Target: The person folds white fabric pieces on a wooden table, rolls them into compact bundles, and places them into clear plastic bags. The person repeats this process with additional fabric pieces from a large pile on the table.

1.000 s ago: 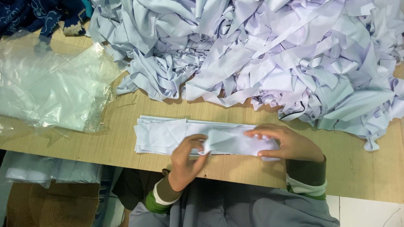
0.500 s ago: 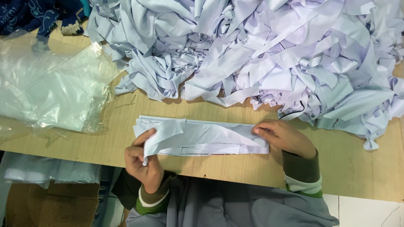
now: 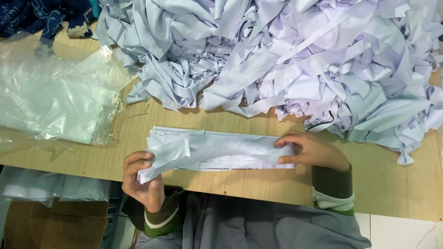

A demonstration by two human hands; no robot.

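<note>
Head view, and we are looking straight down at our two hands working one white fabric strip point(image 3: 217, 150) near the front edge of the wooden table point(image 3: 397, 184). Our left hand point(image 3: 140, 182) is sitting right at that front edge, partly past it, fingers curled and thumb pressing down, pinching the strip's left end, which is lifting and folding over itself. Our right hand point(image 3: 311, 150) is lying flat-ish on the table further in, thumb and fingers closing on the strip's right end and holding it down. Between the two hands the strip is stretching across a flat stack of folded white strips point(image 3: 184, 133), whose edges are peeking out above and to the left; we cannot count the layers in it.

Room to move: bare wood is running to the right of our right hand, out to the table's right side, and a narrow band of wood is lying between the stack and the big heap of loose white strips point(image 3: 286, 60), which is filling the whole far half of the table, too tangled for us to count. On the left, one crumpled clear plastic bag point(image 3: 55, 101) is covering the wood, just beside the stack but not touching it. One dark blue patterned cloth point(image 3: 32, 16) is sitting at the far left corner.
</note>
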